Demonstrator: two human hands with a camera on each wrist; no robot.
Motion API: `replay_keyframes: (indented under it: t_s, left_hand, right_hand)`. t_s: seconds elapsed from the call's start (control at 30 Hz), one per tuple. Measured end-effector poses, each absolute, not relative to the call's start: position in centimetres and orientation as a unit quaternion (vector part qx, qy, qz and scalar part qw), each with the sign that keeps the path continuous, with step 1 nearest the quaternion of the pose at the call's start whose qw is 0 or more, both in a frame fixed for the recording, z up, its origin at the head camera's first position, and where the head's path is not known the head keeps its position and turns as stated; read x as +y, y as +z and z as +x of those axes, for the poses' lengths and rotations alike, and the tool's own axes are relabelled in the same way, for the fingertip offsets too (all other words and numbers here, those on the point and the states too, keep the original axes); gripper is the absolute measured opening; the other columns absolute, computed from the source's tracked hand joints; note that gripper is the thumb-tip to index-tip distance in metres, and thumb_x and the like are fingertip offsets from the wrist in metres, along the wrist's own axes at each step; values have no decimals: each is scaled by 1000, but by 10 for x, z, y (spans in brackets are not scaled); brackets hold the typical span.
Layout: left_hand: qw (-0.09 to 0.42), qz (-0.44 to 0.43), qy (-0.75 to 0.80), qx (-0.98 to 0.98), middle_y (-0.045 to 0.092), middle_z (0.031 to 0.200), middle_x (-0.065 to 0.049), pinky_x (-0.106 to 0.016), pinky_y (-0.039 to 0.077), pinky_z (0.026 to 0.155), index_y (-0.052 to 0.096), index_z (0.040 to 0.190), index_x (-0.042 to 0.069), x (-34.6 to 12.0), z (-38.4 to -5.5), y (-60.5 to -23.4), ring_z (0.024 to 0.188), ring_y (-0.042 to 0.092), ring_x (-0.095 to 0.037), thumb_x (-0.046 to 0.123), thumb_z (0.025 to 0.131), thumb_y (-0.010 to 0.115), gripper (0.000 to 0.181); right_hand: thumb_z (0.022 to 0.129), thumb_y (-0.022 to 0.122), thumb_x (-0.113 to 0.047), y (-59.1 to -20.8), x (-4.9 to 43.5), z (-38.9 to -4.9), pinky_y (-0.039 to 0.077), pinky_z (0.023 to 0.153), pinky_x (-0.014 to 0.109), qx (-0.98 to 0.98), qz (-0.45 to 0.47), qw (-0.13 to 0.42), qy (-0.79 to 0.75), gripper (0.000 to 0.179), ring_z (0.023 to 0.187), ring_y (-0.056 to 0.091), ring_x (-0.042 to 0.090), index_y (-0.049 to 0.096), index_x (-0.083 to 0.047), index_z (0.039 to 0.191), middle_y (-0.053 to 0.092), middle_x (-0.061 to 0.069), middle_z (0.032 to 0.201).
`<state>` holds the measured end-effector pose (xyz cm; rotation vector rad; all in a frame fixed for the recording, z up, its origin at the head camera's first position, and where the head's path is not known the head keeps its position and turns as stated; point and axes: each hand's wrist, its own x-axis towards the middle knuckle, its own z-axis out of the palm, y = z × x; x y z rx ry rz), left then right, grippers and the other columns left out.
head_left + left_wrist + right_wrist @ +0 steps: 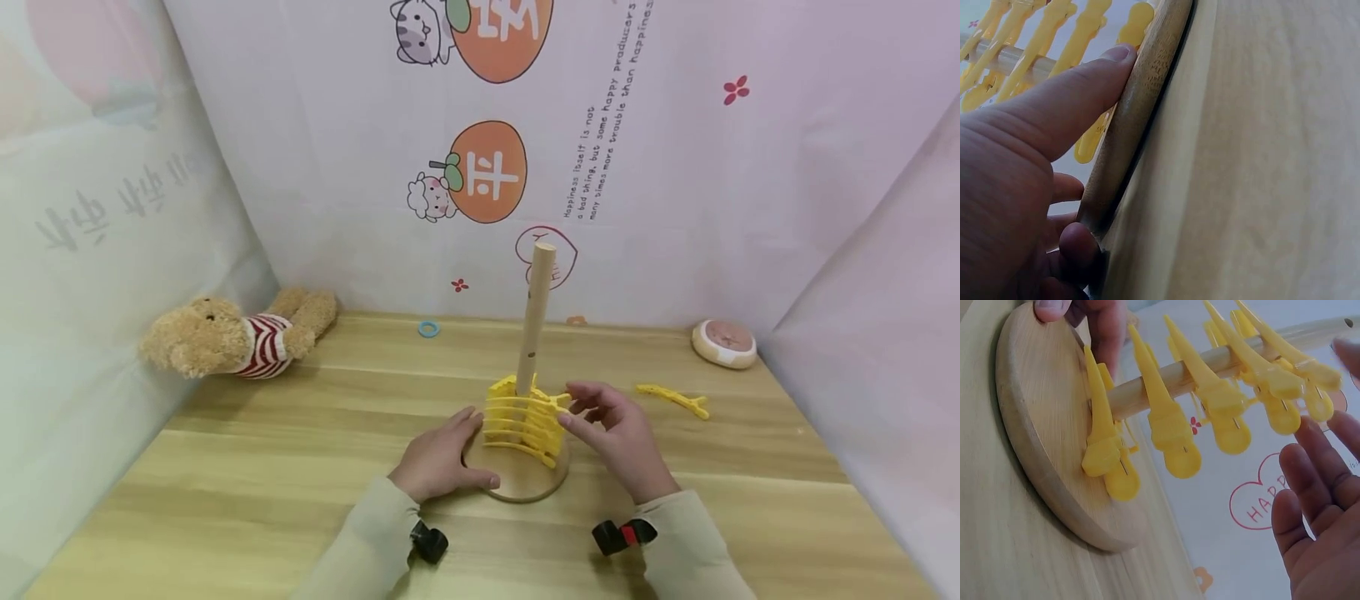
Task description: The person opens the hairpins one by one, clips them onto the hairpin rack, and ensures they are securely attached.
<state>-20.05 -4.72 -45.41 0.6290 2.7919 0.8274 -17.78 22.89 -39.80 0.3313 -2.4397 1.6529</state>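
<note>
A wooden stand has an upright post (536,317) on a round base (519,483). Several yellow hair clips (1175,440) sit one above another around the lower post, their finger tabs pointing toward the right hand. My left hand (442,458) holds the left edge of the base; in the left wrist view its thumb (1085,87) lies across the disc beside the rim, with other fingers at the edge. Beside the topmost clip is my right hand (618,437), fingers loosely spread and nothing held in them. One more yellow hair clip (675,399) lies on the table to the right.
A teddy bear (266,346) in a striped top lies at the back left. Near the back edge is a small blue ring (428,329). A round pink-and-white object (724,343) rests at the back right. Printed cloth (337,167) hangs around the wooden table (247,483).
</note>
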Motion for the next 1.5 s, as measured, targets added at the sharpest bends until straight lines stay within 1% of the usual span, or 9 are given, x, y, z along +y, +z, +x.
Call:
replay_keyframes:
  t_s: [0.23, 0.4, 0.73, 1.0, 1.13, 1.2, 1.3, 1.4, 1.5]
  left_hand:
    - [84, 211, 277, 934, 31, 163, -8, -61, 41, 105, 40, 154, 12, -48, -198, -464, 136, 46, -40, 70, 73, 75, 106]
    - [80, 209, 277, 934, 32, 163, -7, -59, 42, 105, 41, 154, 13, -49, -198, -466, 135, 47, -40, 70, 73, 75, 106]
    - [78, 206, 280, 935, 32, 162, -7, -59, 40, 107, 41, 154, 12, -50, -198, -460, 138, 45, -38, 67, 74, 78, 104]
    - [84, 204, 284, 933, 32, 162, -7, -60, 39, 108, 41, 154, 13, -49, -196, -457, 139, 44, -37, 66, 74, 78, 103]
    - [81, 207, 284, 933, 31, 163, -6, -60, 38, 108, 40, 155, 14, -54, -202, -453, 139, 43, -37, 67, 75, 76, 103]
    - [78, 206, 287, 932, 31, 163, -6, -60, 38, 108, 40, 155, 13, -57, -205, -450, 140, 42, -37, 67, 75, 76, 103]
    - [70, 206, 290, 932, 32, 163, -7, -60, 38, 109, 41, 154, 13, -60, -207, -447, 141, 42, -37, 67, 75, 77, 102]
    - [69, 210, 290, 931, 33, 162, -8, -60, 38, 108, 41, 154, 12, -60, -206, -451, 141, 41, -36, 67, 75, 76, 103]
    - [73, 216, 292, 929, 34, 161, -8, -60, 38, 109, 42, 153, 12, -54, -203, -457, 141, 41, -35, 68, 74, 76, 103]
  right_hand:
    - [99, 67, -22, -404, 246, -179, 51, 82, 23, -816, 106, 99, 560, 35, 104, 58, 17, 59, -10, 131, 64, 7, 122]
    - [98, 67, -29, -414, 261, -184, 47, 83, 24, -858, 81, 141, 487, 35, 105, 58, 18, 62, -12, 129, 66, 6, 123]
    - [98, 67, -33, -443, 290, -194, 42, 87, 18, -866, -5, 147, 478, 43, 115, 54, 14, 61, -10, 133, 62, 11, 130]
    - [93, 73, -27, -463, 320, -200, 45, 69, 10, -769, -209, 258, 546, 32, 83, 58, 2, 70, -3, 114, 65, -13, 92]
    - [92, 72, -25, -466, 333, -209, 44, 63, 9, -744, -254, 280, 552, 31, 78, 56, 2, 69, -2, 112, 62, -15, 88]
    - [93, 71, -27, -465, 336, -214, 43, 68, 11, -759, -248, 270, 538, 33, 85, 57, 4, 69, -3, 115, 62, -10, 97]
    - [94, 69, -30, -463, 340, -220, 43, 88, 22, -790, -217, 248, 517, 40, 110, 55, 14, 66, -3, 123, 59, 2, 123]
    - [96, 66, -29, -463, 351, -220, 33, 111, 42, -814, -188, 220, 504, 48, 138, 37, 30, 58, 0, 134, 39, 12, 152]
    - [98, 62, -26, -463, 367, -213, 19, 119, 57, -826, -185, 188, 499, 54, 149, 20, 41, 49, 2, 142, 21, 17, 164]
